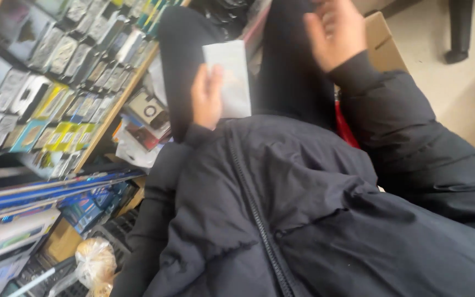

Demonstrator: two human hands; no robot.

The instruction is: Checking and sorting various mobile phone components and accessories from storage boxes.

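The left hand [207, 99] has its grip closed on a small white packet [229, 77], held up at the upper middle of the frame, off the shelf [114, 107] of packaged goods at left. The right hand [336, 33], upper right, is released and holds nothing.

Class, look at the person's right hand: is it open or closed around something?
Open. The right hand is blurred but shows spread fingers and nothing in it, raised apart from the white card held by the left hand.
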